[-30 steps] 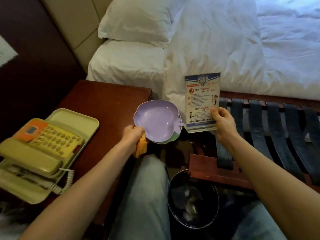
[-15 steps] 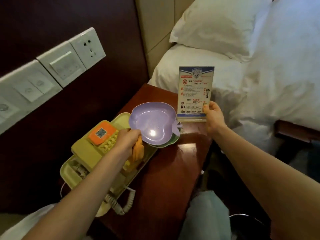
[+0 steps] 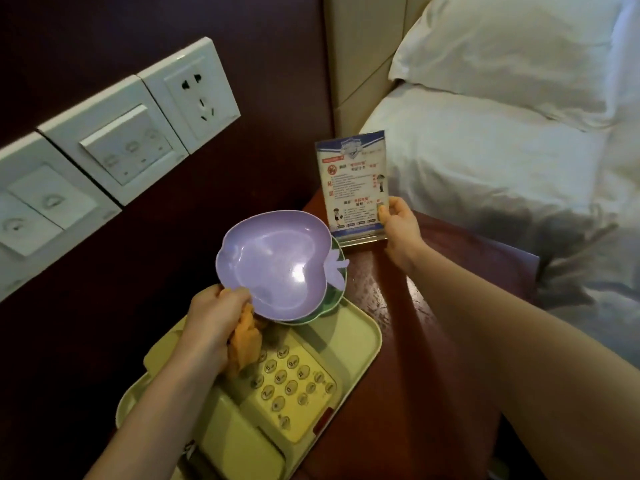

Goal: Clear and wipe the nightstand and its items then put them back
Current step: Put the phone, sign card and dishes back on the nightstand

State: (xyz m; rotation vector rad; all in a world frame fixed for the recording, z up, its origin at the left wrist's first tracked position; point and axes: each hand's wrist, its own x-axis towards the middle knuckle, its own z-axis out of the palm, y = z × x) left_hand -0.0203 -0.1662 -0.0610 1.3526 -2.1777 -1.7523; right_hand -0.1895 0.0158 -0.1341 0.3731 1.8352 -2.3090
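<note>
Left hand point(image 3: 214, 313): reaches in from the lower left over the tray, fingers curled round the near rim of the purple dish point(image 3: 277, 261), thumb on top of the rim.
Orange cloth point(image 3: 244, 344): bunched under the same hand and hanging down against the telephone's keypad.
Right hand point(image 3: 401, 230): arm stretched forward across the nightstand; thumb and fingers pinch the lower right edge of the sign card point(image 3: 353, 181).
Purple dish: apple-shaped, held roughly level above the far end of the tray, nested in a green dish point(image 3: 332, 299) of which only an edge shows.
Sign card: upright at the far corner of the nightstand point(image 3: 433, 341), its clear base possibly on the wood; contact cannot be confirmed.
Tray point(image 3: 360, 337): pale yellow, on the near left part of the nightstand, carrying the telephone point(image 3: 284, 393).
Hidden or cut off: the telephone's near end runs out of the bottom edge; the left forearm covers its left side; the card's print is too small to read.
Surroundings: wall switches and socket point(image 3: 194, 88) on the dark panel at left; pillow point(image 3: 502, 46) and white bedding at right.
</note>
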